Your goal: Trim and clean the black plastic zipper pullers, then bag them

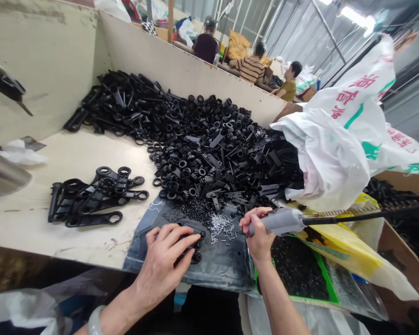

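My left hand [169,253] bends over several small black plastic parts [197,256] on a denim cloth [226,263]. Its fingers and thumb grip them, and the palm hides most of their length. In my right hand [260,235] is a grey electric screwdriver [281,221], its cord and coiled spring running off to the right. The screwdriver's tip is hidden behind my fingers. Between the hands lies a small heap of silver screws [222,227], with a pile of tiny black pieces [197,210] beside it.
A big heap of black plastic parts [195,139] covers the back of the bench. Black ring-ended handles [97,195] lie at left. On the right are a white woven sack [331,153], a yellow bag [363,251] and a green tray [330,281]. Several people sit beyond the partition [181,65].
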The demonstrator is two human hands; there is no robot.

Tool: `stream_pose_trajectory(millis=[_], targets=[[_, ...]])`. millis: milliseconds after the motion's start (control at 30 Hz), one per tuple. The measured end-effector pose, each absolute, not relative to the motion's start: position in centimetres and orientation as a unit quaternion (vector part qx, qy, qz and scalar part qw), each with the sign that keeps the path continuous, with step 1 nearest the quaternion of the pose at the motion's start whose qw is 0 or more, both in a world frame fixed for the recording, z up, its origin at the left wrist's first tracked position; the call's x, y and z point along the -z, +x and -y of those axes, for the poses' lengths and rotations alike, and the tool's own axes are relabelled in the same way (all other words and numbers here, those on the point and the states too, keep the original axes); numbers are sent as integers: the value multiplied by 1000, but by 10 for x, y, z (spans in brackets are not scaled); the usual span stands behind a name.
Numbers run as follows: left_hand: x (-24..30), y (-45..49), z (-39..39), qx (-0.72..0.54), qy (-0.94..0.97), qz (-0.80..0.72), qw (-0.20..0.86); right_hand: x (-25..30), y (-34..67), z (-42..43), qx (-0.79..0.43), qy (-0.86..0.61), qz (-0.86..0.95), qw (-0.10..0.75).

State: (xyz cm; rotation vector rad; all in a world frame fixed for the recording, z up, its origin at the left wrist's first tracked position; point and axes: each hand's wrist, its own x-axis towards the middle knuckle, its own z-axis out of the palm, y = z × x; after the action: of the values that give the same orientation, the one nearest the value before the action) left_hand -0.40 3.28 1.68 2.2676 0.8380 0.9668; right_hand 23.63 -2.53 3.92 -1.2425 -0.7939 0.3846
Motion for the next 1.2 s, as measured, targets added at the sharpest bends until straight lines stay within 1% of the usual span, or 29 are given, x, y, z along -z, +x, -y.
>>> stream_pose_trajectory(millis=[233,433,600,800,1200], targets=[[-13,-16,-14,-373,833,-289,287,-41,236,26,-176,-558,349,732],[-4,-13,-7,-377,824,-301,296,-67,220,34,-170,-529,336,761],[-6,-11,-6,-341,829,-316,312,-89,180,38,-233,-476,334,780],[-7,-11,-4,-326,839,-320,295,-88,135,40,-331,-424,357,764],[-4,-7,-5,-370,829,-310,284,-84,132,31,-338,-449,369,740]])
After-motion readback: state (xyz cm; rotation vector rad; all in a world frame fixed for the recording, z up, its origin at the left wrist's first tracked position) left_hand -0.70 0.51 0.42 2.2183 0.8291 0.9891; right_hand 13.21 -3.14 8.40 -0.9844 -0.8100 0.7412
